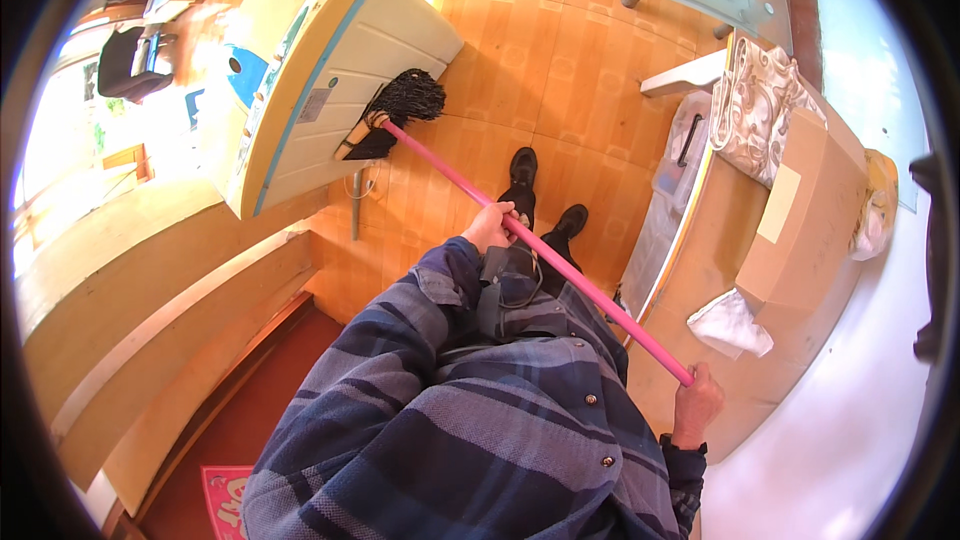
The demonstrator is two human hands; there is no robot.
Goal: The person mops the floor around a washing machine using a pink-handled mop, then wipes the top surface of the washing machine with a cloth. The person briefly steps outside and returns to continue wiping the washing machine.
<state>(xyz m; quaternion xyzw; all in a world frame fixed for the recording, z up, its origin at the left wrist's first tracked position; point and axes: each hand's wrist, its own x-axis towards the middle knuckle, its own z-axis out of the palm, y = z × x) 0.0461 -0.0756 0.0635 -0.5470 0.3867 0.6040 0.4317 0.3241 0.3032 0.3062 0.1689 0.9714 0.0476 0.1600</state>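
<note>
Orange tiled floor (pixel 500 50) spreads beside a translucent plastic bin (pixel 663 202) — contents unclear; the left hand (pixel 489 227) and right hand (pixel 697 406) grip a pink-handled broom (pixel 585 290).

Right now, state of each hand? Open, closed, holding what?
Left hand: closed, holding the pink handle partway along.
Right hand: closed, holding the pink handle near its end.

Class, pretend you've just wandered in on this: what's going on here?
A person holds a broom by its long pink handle, with the left hand partway along and the right hand at the near end. Its dark head is by a large white-sided unit; whether they touch is unclear. To the right, a cardboard box and a white cloth lie on a table.
</note>
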